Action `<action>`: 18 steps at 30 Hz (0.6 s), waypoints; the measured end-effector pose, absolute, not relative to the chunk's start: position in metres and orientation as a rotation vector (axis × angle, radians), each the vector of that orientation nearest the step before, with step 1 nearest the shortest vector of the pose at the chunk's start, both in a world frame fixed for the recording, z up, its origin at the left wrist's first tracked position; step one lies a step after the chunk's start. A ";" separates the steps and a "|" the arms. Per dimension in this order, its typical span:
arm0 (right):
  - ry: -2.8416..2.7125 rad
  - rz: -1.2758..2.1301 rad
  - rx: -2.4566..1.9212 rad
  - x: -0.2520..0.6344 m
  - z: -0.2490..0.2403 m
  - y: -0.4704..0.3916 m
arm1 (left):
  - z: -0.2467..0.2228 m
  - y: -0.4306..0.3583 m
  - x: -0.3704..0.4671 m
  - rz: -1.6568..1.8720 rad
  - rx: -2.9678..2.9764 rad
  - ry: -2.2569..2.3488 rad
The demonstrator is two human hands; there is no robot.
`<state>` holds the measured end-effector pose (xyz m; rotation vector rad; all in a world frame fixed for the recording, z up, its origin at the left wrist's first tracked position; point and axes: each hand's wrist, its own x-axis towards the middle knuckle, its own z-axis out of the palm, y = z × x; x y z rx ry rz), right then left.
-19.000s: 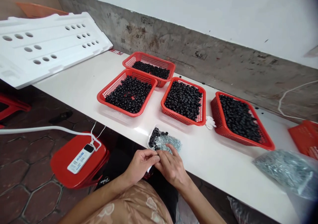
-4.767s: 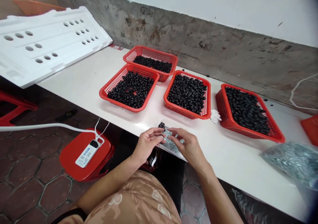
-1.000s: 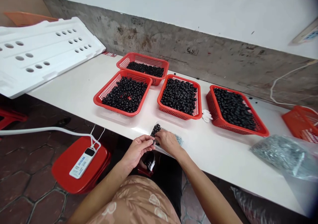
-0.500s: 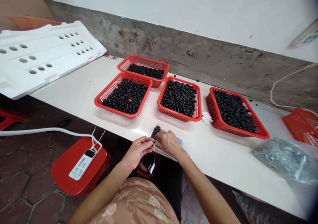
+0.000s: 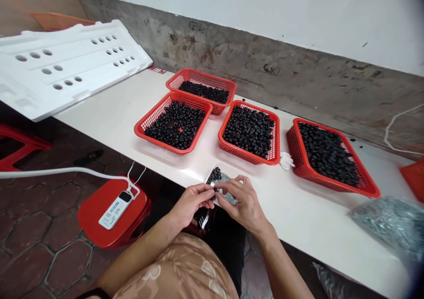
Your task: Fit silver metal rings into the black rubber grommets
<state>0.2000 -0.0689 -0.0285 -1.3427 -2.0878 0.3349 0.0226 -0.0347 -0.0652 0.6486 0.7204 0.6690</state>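
My left hand [image 5: 194,204] pinches a small black plastic part [image 5: 215,189] between thumb and forefinger, over the table's front edge. Thumb and forefinger of my right hand [image 5: 244,202] close in on the same part from the right; whatever sits between those fingertips is too small to make out. Just beyond both hands lies a small clear tray holding black parts [image 5: 216,174] at its left and small silvery metal pieces [image 5: 228,197] at its right, partly covered by my right hand.
Red baskets of black parts stand behind: front left [image 5: 174,124], back [image 5: 202,85], middle [image 5: 250,131] and right [image 5: 331,157]. A bag of metal pieces [image 5: 391,224] lies at right, a white foam panel [image 5: 82,65] at left. A power strip [image 5: 115,210] rests on a red stool [image 5: 89,221].
My right hand has lifted out of the small tray and come back to the black part at my left fingertips. The view has turned slightly left.
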 end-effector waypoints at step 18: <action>-2.127 0.473 -1.437 0.196 -0.017 -0.072 | -0.062 -0.040 0.020 0.705 0.884 0.841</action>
